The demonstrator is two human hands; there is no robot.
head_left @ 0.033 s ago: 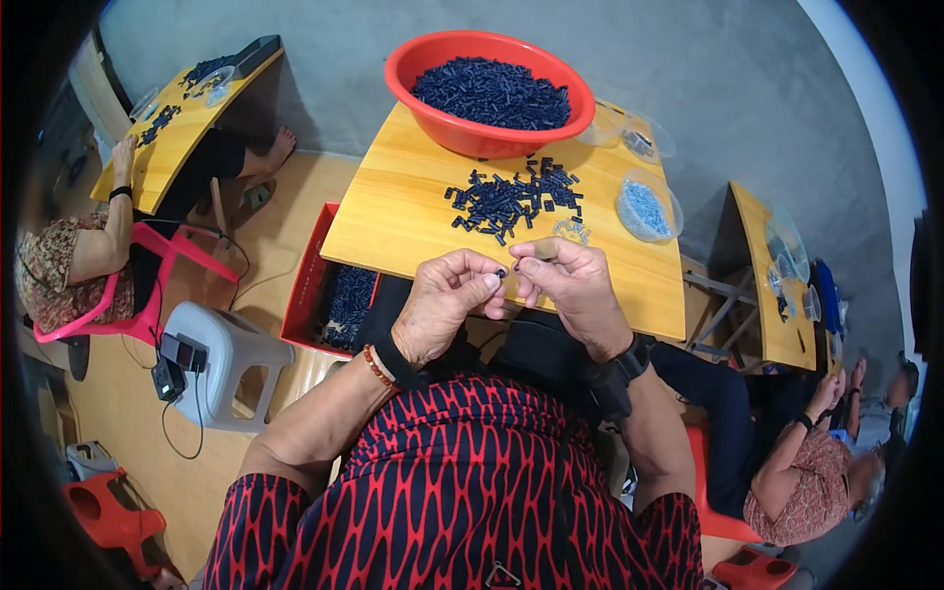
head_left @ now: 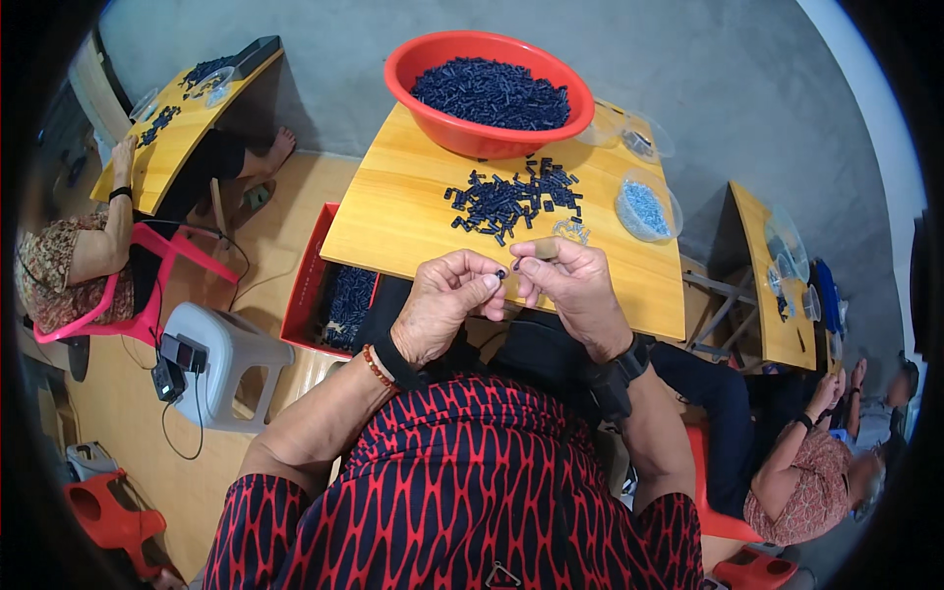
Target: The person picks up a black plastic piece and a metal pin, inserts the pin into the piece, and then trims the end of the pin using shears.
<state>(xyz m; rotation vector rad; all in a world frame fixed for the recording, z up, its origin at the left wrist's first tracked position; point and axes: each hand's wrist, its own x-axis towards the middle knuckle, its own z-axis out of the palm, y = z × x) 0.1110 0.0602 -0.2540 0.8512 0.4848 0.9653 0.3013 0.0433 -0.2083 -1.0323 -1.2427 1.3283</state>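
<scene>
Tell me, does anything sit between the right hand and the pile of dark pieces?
Yes, partly: clear bits lie on the table just beyond the right hand, at the near right edge of the pile. Left of them, nothing visible stands between.

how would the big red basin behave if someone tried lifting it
The red basin would probably feel heavy, as a big pile of dark pieces fills it. Those pieces look loose, so tilting might spill some.

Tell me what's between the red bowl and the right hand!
The head view shows a pile of small dark pieces and some clear bits on the yellow table between them.
</scene>
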